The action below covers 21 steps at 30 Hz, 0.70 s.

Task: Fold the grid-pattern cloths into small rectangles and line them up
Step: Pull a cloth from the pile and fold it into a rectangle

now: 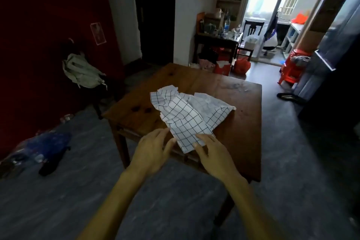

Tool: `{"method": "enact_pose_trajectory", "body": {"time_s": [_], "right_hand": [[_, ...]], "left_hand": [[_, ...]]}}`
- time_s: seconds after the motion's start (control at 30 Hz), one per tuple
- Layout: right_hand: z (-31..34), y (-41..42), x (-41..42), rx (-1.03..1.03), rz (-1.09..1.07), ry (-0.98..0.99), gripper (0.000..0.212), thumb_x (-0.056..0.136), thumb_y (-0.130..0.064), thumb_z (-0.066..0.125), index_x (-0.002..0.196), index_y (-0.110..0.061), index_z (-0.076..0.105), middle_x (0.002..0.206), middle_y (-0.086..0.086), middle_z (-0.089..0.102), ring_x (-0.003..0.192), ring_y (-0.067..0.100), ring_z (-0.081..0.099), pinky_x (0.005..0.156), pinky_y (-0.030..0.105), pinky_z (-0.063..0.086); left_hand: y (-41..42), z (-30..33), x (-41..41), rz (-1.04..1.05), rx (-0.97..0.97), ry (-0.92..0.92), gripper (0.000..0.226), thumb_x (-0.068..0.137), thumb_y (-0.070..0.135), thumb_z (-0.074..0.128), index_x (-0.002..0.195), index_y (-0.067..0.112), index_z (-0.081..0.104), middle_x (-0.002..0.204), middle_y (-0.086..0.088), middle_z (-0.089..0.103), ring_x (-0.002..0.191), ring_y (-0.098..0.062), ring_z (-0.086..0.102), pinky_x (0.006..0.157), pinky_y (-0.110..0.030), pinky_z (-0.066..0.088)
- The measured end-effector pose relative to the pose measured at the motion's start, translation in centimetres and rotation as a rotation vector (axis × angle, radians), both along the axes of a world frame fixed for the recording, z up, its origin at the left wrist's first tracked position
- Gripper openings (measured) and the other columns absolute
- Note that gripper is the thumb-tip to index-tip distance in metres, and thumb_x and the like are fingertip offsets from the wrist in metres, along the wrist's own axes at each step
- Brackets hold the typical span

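Between both hands' fingers (196,144): cloth (185,122) corner.

We note a dark wooden table (224,91) standing on a grey floor (175,200). Directly on its top lies a rumpled heap of white grid-pattern cloths (183,115), unfolded, overlapping, reaching to the near edge.
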State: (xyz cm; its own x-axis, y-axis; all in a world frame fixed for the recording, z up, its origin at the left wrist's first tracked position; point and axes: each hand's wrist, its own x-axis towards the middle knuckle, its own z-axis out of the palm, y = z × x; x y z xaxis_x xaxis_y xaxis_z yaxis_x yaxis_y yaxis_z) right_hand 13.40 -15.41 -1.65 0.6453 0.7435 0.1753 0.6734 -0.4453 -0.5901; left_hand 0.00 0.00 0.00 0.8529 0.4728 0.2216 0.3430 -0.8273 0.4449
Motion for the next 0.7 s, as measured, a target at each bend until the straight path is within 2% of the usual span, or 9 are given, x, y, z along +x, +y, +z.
{"method": "enact_pose_trajectory", "body": {"time_s": [0.1,0.2,0.33,0.43,0.7], "right_hand": [[0.2,4.2,0.7,0.030,-0.043,0.011,0.043,0.098,-0.039,0.045,0.138,-0.023,0.045,0.140,-0.002,0.048,0.126,0.011,0.046,0.103,0.028,0.042],[-0.2,7.5,1.7,-0.002,-0.060,-0.007,0.043,0.099,-0.038,0.045,0.138,-0.022,0.045,0.140,-0.002,0.048,0.127,0.012,0.044,0.104,0.030,0.041],[-1.9,9.8,4.1,-0.057,-0.110,0.013,0.043,0.098,-0.040,0.043,0.138,-0.023,0.045,0.140,-0.002,0.047,0.127,0.011,0.043,0.101,0.023,0.037],[-3.5,11.3,6.4,-0.093,-0.122,0.037,0.044,0.099,-0.041,0.043,0.139,-0.023,0.045,0.141,-0.003,0.046,0.128,0.010,0.042,0.097,0.017,0.031],[-7.7,15.7,15.3,-0.063,-0.149,0.110,0.042,0.099,-0.039,0.043,0.137,-0.021,0.047,0.138,0.000,0.050,0.124,0.014,0.047,0.097,0.020,0.033]], "left_hand": [[4.4,-0.5,2.0,-0.037,-0.024,-0.056,0.053,0.098,0.046,0.037,0.139,0.013,0.044,0.137,-0.007,0.051,0.125,-0.020,0.047,0.107,-0.038,0.037],[7.6,-1.2,4.3,-0.073,-0.037,-0.024,0.055,0.097,0.046,0.037,0.140,0.013,0.042,0.139,-0.008,0.050,0.128,-0.020,0.045,0.108,-0.041,0.036],[11.0,-2.4,6.6,-0.114,-0.061,0.001,0.055,0.097,0.047,0.035,0.143,0.016,0.038,0.143,-0.006,0.046,0.132,-0.018,0.039,0.110,-0.033,0.028],[13.5,-3.8,9.0,-0.116,-0.075,0.038,0.052,0.098,0.044,0.038,0.143,0.017,0.038,0.144,-0.004,0.044,0.132,-0.017,0.039,0.109,-0.031,0.027],[17.9,-6.2,18.3,-0.158,-0.084,0.148,0.052,0.098,0.045,0.038,0.143,0.019,0.037,0.147,-0.002,0.041,0.135,-0.016,0.036,0.112,-0.036,0.029]]}}
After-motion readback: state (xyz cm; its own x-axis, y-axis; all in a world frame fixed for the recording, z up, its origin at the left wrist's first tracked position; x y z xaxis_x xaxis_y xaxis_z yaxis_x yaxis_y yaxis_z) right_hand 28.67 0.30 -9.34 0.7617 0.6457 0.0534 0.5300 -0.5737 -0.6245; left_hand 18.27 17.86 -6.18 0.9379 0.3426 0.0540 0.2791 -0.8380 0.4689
